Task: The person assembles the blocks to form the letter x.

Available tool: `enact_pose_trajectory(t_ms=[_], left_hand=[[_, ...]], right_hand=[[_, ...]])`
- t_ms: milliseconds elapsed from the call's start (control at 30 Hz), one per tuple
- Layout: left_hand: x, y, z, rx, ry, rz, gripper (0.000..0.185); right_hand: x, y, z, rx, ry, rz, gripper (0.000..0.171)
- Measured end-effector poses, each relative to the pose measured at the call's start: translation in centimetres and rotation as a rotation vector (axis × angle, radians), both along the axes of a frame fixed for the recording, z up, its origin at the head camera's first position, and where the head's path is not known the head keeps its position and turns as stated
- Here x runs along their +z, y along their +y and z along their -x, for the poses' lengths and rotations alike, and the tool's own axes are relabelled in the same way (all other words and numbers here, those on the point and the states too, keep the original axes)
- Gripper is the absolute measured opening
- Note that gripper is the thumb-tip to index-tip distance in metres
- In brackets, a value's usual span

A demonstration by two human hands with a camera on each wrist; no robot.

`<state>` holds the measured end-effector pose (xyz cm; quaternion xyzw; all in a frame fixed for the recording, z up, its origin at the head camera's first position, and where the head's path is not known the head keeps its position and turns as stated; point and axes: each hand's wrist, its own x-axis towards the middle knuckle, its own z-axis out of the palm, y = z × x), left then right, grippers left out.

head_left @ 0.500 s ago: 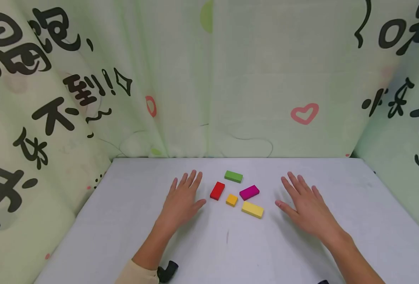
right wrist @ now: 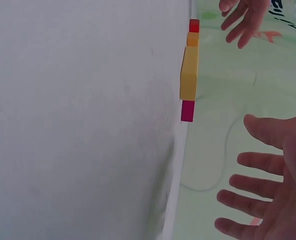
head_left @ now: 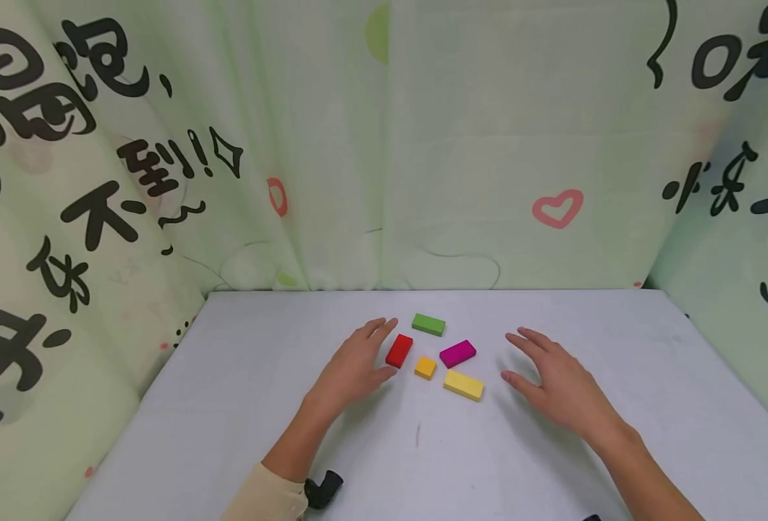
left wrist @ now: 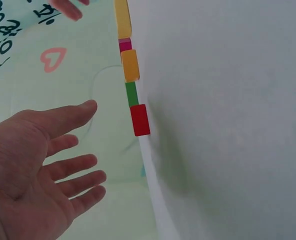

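Observation:
Several coloured blocks lie loosely grouped on the table: a red block [head_left: 399, 351], a green block [head_left: 428, 324], a small orange block [head_left: 425, 367], a magenta block [head_left: 458, 354] and a yellow block [head_left: 464, 385]. My left hand [head_left: 352, 369] hovers just left of the red block, fingers extended and thumb apart, holding nothing. Over on the right, my right hand [head_left: 559, 387] is held above the table with spread fingers, nearest the yellow and magenta blocks. Both palms look bare in the wrist views, where the red block [left wrist: 140, 120] and yellow block [right wrist: 189, 74] show edge-on.
A white-covered table [head_left: 423, 463] spreads under the hands. Pale green curtain [head_left: 475, 145] with black lettering and pink hearts hangs behind and on both sides. A black device part [head_left: 323, 490] sticks out at the left wrist.
My left hand has moved right, close to the red block, and turned more sideways. The right hand has rotated slightly, its fingers drawing nearer together. The blocks stay where they were.

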<state>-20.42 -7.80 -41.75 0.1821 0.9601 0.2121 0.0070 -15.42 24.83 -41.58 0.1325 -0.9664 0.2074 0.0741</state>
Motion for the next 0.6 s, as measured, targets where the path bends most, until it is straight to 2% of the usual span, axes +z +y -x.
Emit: enact_pose_trajectory(t_ms=[267,467,600], left_hand=[[-0.1,1.4,0.9,-0.067,-0.084,-0.109,0.074],[-0.3,2.0,1.2,-0.100,-0.119,-0.102,0.064],[-0.8,2.4,1.5,-0.147,-0.120,-0.093,0.058]], right_hand=[[0.0,-0.2,-0.1,0.007,-0.015,0.052,0.050],[-0.1,-0.7,-0.1,0.017,-0.036,0.067,0.041],[-0.3,-0.9,0.0,0.015,-0.056,0.066,0.038]])
